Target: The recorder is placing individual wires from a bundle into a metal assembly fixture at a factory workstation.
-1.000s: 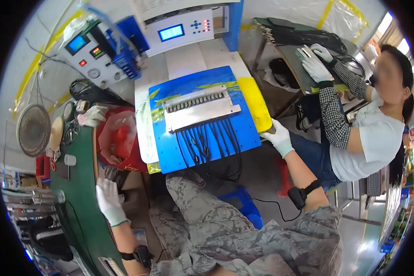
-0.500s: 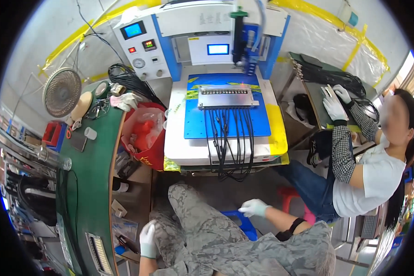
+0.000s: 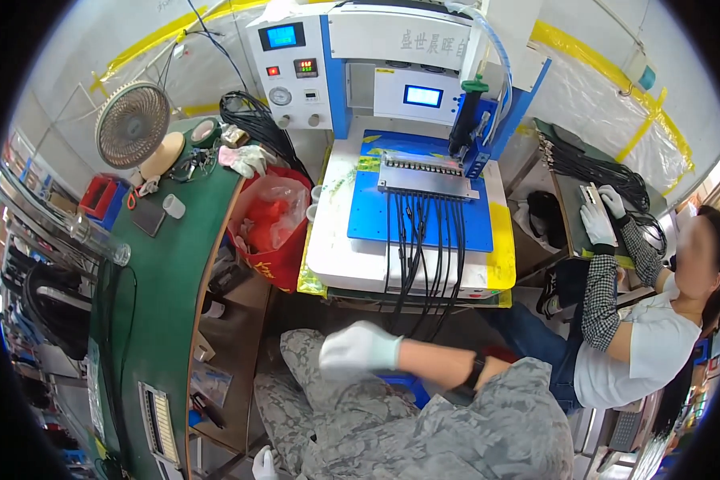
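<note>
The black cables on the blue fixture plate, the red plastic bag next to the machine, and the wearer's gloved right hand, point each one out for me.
black cables [image 3: 421,240], head view, middle of the hanging bundle.
red plastic bag [image 3: 270,228], head view, its front side.
right hand [image 3: 358,349], head view, back of the white glove.

On the machine ahead of me a small blue screen [image 3: 282,36] glows at the top left of its white control box. Just below it sits a little red readout [image 3: 305,67]. Further right, behind the blue work plate, a second blue screen [image 3: 422,96] shines from a white panel. A white sign [image 3: 398,38] with grey characters runs across the machine's top.
</note>
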Available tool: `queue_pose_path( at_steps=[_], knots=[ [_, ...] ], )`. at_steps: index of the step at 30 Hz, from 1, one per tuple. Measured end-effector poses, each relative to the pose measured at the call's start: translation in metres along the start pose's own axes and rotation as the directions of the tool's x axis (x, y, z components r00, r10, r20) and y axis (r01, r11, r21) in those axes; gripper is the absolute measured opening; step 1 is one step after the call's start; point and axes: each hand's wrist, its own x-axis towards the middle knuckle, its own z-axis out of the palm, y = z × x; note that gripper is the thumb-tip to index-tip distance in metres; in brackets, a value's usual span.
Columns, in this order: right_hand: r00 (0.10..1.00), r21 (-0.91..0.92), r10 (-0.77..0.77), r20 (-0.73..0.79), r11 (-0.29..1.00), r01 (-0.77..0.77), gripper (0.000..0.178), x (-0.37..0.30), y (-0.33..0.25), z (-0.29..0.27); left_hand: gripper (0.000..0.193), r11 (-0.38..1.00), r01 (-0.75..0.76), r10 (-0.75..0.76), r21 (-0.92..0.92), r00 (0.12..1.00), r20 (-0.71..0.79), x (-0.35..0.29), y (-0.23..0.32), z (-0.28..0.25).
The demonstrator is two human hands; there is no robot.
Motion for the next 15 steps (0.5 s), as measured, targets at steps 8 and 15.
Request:
queue_pose_path(
  at_steps=[8,15],
  knots=[
    [0.403,-0.129,0.341,-0.849,0.605,-0.786,0.025,-0.078,0.05,-0.179,0.037,0.434,0.758,-0.731,-0.486,0.612,0.302,0.036,-0.02,0.013],
    [0.368,-0.293,0.385,-0.846,0.242,-0.925,0.032,-0.051,0.055,-0.198,0.037,0.673,0.661,-0.588,-0.331,0.75,0.303,0.05,-0.01,0.004]
  ],
)
